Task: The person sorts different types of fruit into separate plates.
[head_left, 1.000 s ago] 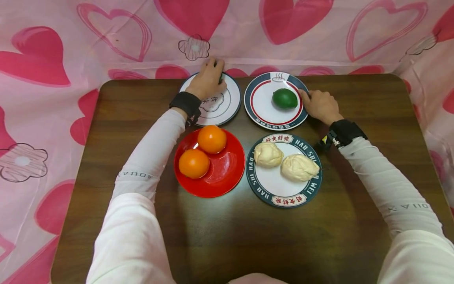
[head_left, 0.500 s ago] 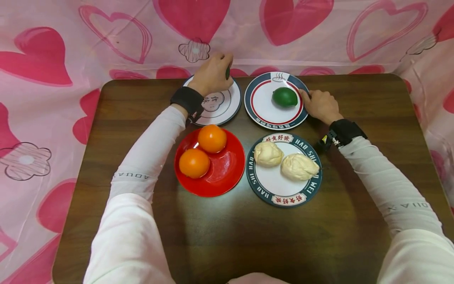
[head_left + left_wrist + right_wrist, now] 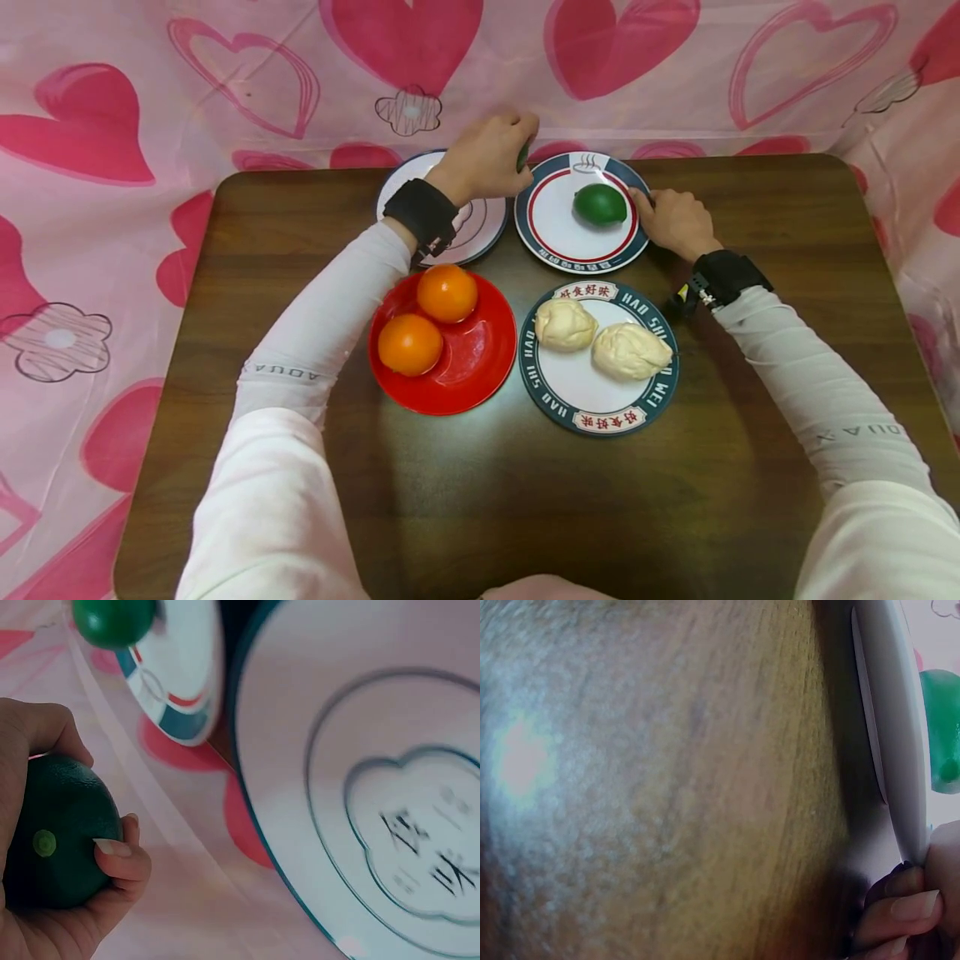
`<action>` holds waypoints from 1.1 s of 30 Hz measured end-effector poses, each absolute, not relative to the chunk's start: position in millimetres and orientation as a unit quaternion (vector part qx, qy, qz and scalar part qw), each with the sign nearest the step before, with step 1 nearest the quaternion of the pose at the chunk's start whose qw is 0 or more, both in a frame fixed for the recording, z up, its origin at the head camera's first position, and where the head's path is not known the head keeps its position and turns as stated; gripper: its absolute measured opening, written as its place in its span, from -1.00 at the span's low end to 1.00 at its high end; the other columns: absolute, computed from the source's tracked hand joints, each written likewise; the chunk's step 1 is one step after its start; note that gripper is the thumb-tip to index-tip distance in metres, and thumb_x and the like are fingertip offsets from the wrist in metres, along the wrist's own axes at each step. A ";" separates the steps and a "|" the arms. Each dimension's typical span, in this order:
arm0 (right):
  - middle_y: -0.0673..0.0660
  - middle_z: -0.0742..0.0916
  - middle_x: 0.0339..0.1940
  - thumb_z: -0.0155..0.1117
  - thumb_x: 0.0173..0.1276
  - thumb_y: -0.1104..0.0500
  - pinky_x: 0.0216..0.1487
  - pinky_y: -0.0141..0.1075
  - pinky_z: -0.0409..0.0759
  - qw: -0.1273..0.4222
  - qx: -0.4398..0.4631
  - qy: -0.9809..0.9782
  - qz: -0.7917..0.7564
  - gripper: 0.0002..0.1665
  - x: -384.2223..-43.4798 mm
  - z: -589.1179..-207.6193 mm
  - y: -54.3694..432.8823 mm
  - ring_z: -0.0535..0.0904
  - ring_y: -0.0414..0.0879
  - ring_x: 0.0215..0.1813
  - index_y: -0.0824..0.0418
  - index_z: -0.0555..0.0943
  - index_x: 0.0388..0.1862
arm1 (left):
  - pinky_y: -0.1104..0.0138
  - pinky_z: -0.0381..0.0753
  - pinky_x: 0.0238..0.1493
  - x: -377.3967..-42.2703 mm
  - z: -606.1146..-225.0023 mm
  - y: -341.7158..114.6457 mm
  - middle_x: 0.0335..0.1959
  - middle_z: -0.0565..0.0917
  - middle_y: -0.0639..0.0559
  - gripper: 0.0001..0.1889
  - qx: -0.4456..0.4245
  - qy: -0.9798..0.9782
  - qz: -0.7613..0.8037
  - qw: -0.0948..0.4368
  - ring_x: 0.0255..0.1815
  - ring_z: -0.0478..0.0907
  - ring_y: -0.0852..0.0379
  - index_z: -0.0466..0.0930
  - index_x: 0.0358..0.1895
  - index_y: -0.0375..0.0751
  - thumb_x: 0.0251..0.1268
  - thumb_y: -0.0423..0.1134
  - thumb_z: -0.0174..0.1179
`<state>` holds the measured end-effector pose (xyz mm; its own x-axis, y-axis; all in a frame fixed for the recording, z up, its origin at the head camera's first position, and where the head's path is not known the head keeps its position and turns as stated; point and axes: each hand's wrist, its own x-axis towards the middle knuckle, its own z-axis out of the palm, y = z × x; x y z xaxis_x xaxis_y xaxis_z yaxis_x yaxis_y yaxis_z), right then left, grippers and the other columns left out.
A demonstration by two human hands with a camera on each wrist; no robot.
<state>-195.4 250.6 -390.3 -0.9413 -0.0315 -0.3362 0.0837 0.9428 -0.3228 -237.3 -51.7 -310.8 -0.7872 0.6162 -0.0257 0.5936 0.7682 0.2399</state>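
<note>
My left hand (image 3: 489, 158) grips a dark green lime (image 3: 64, 825), thumb and fingers curled round it, between the two back plates in the head view. Below and left of that hand is the white plate with a blue rim (image 3: 259, 825), nothing lying on it. A second green lime (image 3: 600, 205) lies on the back right plate (image 3: 551, 242), which has a red ring and a dark blue band. My right hand (image 3: 678, 223) pinches this plate's right rim, thumb on top and fingers below, as the right wrist view shows.
In front, a red plate (image 3: 480, 375) bears two oranges (image 3: 429, 321). To its right, a green-rimmed plate (image 3: 600, 400) holds two pale, bun-like pieces (image 3: 632, 351). All stand on a brown wooden table (image 3: 480, 500), with a pink heart-patterned cloth (image 3: 510, 50) hanging behind.
The left hand has lifted the lime off the back left plate and carried it right, toward the back right plate. The right hand has stayed on its plate's rim.
</note>
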 end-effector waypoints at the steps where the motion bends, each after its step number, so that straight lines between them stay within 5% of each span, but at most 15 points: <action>1: 0.52 0.59 0.14 -0.46 0.61 -0.37 0.14 0.32 0.50 0.171 0.014 0.971 -0.168 -0.06 -195.6 -390.0 250.1 0.51 0.49 0.17 0.32 0.38 0.48 | 0.16 0.62 0.10 -236.5 -310.0 -48.6 -0.06 0.55 -0.19 -0.62 0.326 0.938 0.108 0.057 0.03 0.53 -0.12 0.40 0.15 -0.24 0.36 -0.14 0.11; 8: 0.53 0.60 0.14 -0.46 0.61 -0.36 0.15 0.33 0.50 0.166 0.015 0.972 -0.166 -0.07 -197.5 -389.0 250.0 0.51 0.50 0.18 0.32 0.40 0.45 | 0.16 0.60 0.28 -232.0 -308.5 -24.6 0.24 0.50 -0.20 -0.40 0.336 0.930 0.090 0.121 0.16 0.51 -0.09 0.25 0.44 -0.17 0.40 -0.07 0.10; 16: 0.53 0.61 0.12 -0.45 0.61 -0.36 0.14 0.34 0.50 0.165 0.014 0.972 -0.170 -0.08 -195.0 -391.3 247.1 0.51 0.52 0.18 0.32 0.45 0.39 | 0.16 0.33 0.56 -228.2 -326.5 -4.6 0.51 0.26 -0.23 -0.21 0.357 0.912 0.074 0.188 0.45 0.32 -0.10 0.02 0.60 -0.23 0.41 -0.09 0.13; 22: 0.51 0.62 0.09 -0.46 0.61 -0.37 0.13 0.31 0.51 0.162 0.007 0.972 -0.172 -0.07 -194.6 -392.9 243.3 0.52 0.49 0.17 0.34 0.46 0.38 | 0.11 0.39 0.52 -224.8 -336.4 -2.3 0.54 0.16 -0.25 -0.16 0.331 0.913 0.068 0.230 0.46 0.27 -0.10 0.00 0.62 -0.18 0.39 -0.04 0.19; 33: 0.45 0.62 -0.04 -0.44 0.62 -0.36 0.07 0.25 0.51 0.162 0.001 0.971 -0.175 -0.09 -192.4 -388.6 239.9 0.52 0.43 0.11 0.34 0.47 0.35 | 0.10 0.37 0.54 -225.3 -349.0 -2.7 0.54 0.17 -0.26 -0.11 0.331 0.916 0.048 0.221 0.50 0.24 -0.09 0.10 0.58 -0.19 0.34 0.17 0.24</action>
